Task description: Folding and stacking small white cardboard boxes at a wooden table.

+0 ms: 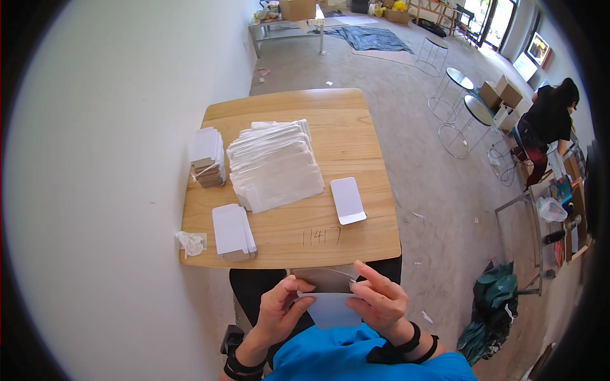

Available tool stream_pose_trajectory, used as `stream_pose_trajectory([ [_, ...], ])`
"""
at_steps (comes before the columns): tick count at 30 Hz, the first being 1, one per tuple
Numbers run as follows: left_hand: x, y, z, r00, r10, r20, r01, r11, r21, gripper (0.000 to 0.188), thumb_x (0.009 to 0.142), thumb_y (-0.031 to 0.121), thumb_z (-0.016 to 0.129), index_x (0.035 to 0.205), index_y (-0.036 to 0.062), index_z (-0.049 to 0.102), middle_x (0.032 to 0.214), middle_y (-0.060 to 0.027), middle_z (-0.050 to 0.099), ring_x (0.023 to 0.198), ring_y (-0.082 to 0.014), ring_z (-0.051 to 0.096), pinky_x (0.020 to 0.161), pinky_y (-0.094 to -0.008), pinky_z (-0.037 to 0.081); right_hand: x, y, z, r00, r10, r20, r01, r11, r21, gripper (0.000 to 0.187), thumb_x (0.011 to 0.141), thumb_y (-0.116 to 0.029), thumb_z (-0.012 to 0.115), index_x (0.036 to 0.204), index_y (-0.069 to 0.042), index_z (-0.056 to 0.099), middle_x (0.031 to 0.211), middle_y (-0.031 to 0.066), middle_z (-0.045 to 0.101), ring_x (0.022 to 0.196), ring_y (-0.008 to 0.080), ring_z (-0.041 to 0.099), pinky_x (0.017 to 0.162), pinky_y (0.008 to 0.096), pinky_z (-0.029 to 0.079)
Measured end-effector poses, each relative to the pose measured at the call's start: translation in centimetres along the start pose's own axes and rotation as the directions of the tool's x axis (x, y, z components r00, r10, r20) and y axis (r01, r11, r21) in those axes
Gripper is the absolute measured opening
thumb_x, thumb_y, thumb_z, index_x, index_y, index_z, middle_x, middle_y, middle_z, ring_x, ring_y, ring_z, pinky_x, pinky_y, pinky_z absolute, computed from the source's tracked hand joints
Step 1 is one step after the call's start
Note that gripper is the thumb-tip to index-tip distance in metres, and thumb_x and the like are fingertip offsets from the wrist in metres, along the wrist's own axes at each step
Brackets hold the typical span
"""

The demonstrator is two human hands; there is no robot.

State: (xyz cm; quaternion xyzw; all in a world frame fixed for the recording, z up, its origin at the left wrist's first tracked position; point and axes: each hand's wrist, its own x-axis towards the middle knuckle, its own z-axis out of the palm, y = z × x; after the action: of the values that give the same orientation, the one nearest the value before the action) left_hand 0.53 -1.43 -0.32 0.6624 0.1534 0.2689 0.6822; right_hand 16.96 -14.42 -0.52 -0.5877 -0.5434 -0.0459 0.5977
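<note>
Hands [383,301] near wooden table [348,143], grey floor [432,228] beyond

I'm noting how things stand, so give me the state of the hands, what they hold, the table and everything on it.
Left hand: pinching carton
Right hand: pinching carton
Carton: held, apparently open
Table: marked with handwriting
White pile: overlapping layers
Back stack: seemingly tied
Near stack: slightly askew
Lone box: lying flat
Wad: crumpled
</note>
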Motion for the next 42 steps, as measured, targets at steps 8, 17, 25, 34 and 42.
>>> stream_pose_trajectory([
  [8,-0.5,0.1,0.0,0.995,-0.091,-0.034,0.093,0.992,0.082,0.017,0.090,-0.001,0.063,0.105,-0.0038,0.057,0.094,-0.0075,0.060,0.082,-0.0097,0.060,0.072,-0.0222,0.050,-0.3,0.1,0.2,0.998,0.057,-0.007,-0.057,0.998,0.037,0.034,0.066,-0.005,0.082,0.097,-0.001,0.070,0.113,0.0239,0.064,0.073,0.0212,0.070,0.064,0.0266,0.057],
  [17,-0.9,0.3,0.3,0.986,-0.149,-0.074,0.149,0.989,-0.012,0.016,0.090,0.001,0.063,0.104,-0.0033,0.058,0.092,-0.0069,0.060,0.081,-0.0087,0.059,0.070,-0.0214,0.050,-0.7,-0.4,0.3,0.996,0.083,0.040,-0.083,0.997,-0.003,0.032,0.066,-0.003,0.081,0.095,0.000,0.069,0.105,0.0233,0.067,0.080,0.0255,0.069,0.070,0.0286,0.056],
  [25,-0.5,0.7,-0.2,0.985,-0.173,0.017,0.162,0.949,0.272,0.013,0.090,0.006,0.064,0.099,-0.0024,0.061,0.084,-0.0087,0.060,0.073,-0.0131,0.061,0.065,-0.0229,0.050,-0.9,0.9,-0.6,0.854,0.459,0.245,-0.507,0.841,0.190,0.018,0.077,-0.004,0.076,0.092,0.000,0.068,0.091,0.0142,0.070,0.072,0.0171,0.067,0.065,0.0259,0.055],
  [34,-1.3,0.3,0.5,0.972,-0.233,0.026,0.228,0.965,0.132,0.018,0.091,0.005,0.061,0.107,0.0006,0.055,0.090,-0.0062,0.060,0.078,-0.0097,0.059,0.068,-0.0206,0.049,2.8,1.6,-1.7,0.757,0.349,0.552,-0.465,0.881,0.081,0.017,0.082,-0.006,0.069,0.099,-0.004,0.068,0.083,0.0068,0.067,0.071,0.0179,0.065,0.060,0.0274,0.052],
  [42,-0.1,0.2,1.6,0.846,-0.529,-0.066,0.510,0.838,-0.193,0.029,0.092,0.006,0.057,0.118,0.0015,0.044,0.105,-0.0081,0.063,0.086,-0.0068,0.058,0.076,-0.0214,0.048,2.6,1.9,-1.0,0.830,0.189,0.525,-0.167,0.982,-0.088,0.010,0.074,-0.005,0.069,0.081,-0.005,0.062,0.075,0.0061,0.057,0.068,0.0223,0.060,0.055,0.0322,0.049],
])
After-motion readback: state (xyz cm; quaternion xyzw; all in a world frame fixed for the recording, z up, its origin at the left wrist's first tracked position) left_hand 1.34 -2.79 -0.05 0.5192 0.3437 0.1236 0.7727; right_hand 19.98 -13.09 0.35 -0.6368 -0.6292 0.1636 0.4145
